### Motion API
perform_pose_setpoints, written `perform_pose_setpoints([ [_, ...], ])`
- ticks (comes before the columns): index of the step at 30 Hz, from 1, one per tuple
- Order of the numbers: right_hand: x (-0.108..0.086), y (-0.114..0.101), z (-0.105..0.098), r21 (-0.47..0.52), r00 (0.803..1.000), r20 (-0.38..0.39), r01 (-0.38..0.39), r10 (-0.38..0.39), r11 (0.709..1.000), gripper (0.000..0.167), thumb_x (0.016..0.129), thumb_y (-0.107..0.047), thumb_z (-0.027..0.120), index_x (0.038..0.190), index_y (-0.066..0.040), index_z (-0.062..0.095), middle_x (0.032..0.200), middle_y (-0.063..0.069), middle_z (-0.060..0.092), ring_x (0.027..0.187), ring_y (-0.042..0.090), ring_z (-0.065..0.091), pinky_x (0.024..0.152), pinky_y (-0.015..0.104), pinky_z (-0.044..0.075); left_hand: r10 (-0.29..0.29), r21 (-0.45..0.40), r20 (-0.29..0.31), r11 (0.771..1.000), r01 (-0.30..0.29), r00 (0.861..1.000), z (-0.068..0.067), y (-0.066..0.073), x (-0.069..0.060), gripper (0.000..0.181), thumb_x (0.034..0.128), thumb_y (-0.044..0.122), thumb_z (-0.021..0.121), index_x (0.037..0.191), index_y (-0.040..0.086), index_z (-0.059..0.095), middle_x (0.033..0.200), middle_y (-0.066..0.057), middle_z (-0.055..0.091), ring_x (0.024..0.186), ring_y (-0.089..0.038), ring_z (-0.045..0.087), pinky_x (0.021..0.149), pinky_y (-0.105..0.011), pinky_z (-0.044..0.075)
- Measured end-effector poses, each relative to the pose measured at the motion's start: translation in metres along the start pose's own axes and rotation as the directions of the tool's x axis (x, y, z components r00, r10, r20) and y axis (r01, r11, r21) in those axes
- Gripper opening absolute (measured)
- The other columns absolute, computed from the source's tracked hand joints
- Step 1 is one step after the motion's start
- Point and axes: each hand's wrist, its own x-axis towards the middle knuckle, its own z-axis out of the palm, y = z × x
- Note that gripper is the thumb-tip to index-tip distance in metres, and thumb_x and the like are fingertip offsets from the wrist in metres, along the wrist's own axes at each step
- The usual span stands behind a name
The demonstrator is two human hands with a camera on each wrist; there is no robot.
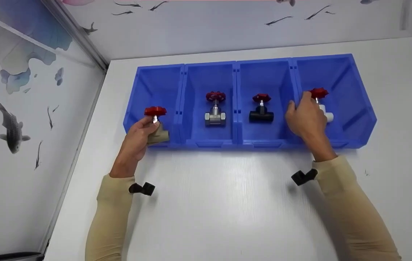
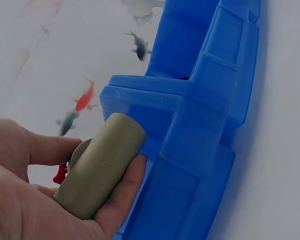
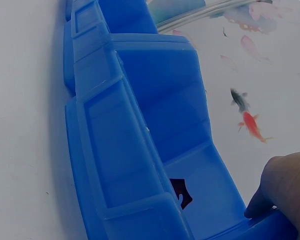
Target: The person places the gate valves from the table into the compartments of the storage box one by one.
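My left hand (image 1: 137,136) holds a beige valve (image 1: 159,135) with a red handwheel (image 1: 155,111) at the front of the leftmost blue bin (image 1: 128,119). In the left wrist view, thumb and fingers wrap its tubular body (image 2: 105,165). On the far right, my right hand (image 1: 309,114) is over the divider beside a white valve (image 1: 329,116) with a red handwheel (image 1: 319,92). Its index finger meets or overlaps that wheel's left edge; the palm hides part of the valve. The right wrist view shows this hand (image 3: 290,190) by the bin wall, its grip hidden.
A metal valve (image 1: 215,117) stands in the second bin and a black valve (image 1: 261,115) in the third, both with red handwheels. The joined bins stand on a white table (image 1: 227,203). Printed walls (image 1: 198,32) rise behind and at the left.
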Motion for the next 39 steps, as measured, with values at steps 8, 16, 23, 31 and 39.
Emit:
perform_pose_setpoints([
  [8,0.0,-0.001,0.0,0.0,1.0,0.016,-0.008,0.008,1.0,0.055,0.104,-0.034,0.035,0.14,0.007,0.033,0.12,0.032,0.053,0.104,0.051,0.055,0.084,0.065,0.043,-0.02,0.012,0.0,1.0,0.02,1.0,-0.003,0.001,0.007,0.06,0.1047,0.017,0.048,0.155,-0.001,0.022,0.164,-0.014,0.015,0.148,-0.026,0.02,0.12,-0.041,0.018],
  [16,0.0,-0.001,0.0,0.002,1.0,0.024,-0.013,0.013,1.0,0.055,0.104,-0.034,0.035,0.14,0.007,0.032,0.117,0.031,0.053,0.101,0.05,0.056,0.084,0.064,0.043,-0.024,0.023,-0.021,0.999,0.024,0.999,-0.004,0.005,0.011,0.058,0.1041,0.02,0.051,0.155,0.003,0.028,0.157,-0.015,0.032,0.135,-0.024,0.036,0.112,-0.038,0.032],
  [23,0.0,0.0,0.0,0.001,1.0,0.017,-0.006,0.006,1.0,0.055,0.104,-0.034,0.036,0.14,0.008,0.033,0.12,0.033,0.053,0.103,0.051,0.056,0.084,0.064,0.043,-0.048,0.033,-0.052,0.998,0.05,0.997,-0.004,0.007,0.013,0.059,0.1017,0.025,0.057,0.153,0.007,0.035,0.148,-0.011,0.043,0.122,-0.021,0.047,0.102,-0.036,0.043],
  [31,0.0,0.001,0.0,-0.005,1.0,-0.003,0.002,-0.002,1.0,0.055,0.104,-0.033,0.036,0.139,0.009,0.034,0.123,0.034,0.053,0.107,0.053,0.055,0.086,0.066,0.042,-0.054,-0.008,-0.081,0.999,0.054,0.995,-0.003,0.008,0.017,0.056,0.0995,0.025,0.061,0.15,0.01,0.042,0.146,-0.009,0.05,0.118,-0.02,0.052,0.098,-0.036,0.045],
  [39,0.001,0.0,0.0,0.0,1.0,0.02,-0.011,0.011,1.0,0.057,0.104,-0.034,0.035,0.142,0.008,0.031,0.128,0.034,0.051,0.111,0.052,0.054,0.089,0.067,0.041,-0.054,0.004,-0.121,0.998,0.055,0.991,-0.001,0.011,0.024,0.052,0.0977,0.029,0.064,0.144,0.009,0.049,0.141,-0.008,0.054,0.113,-0.019,0.055,0.091,-0.031,0.047],
])
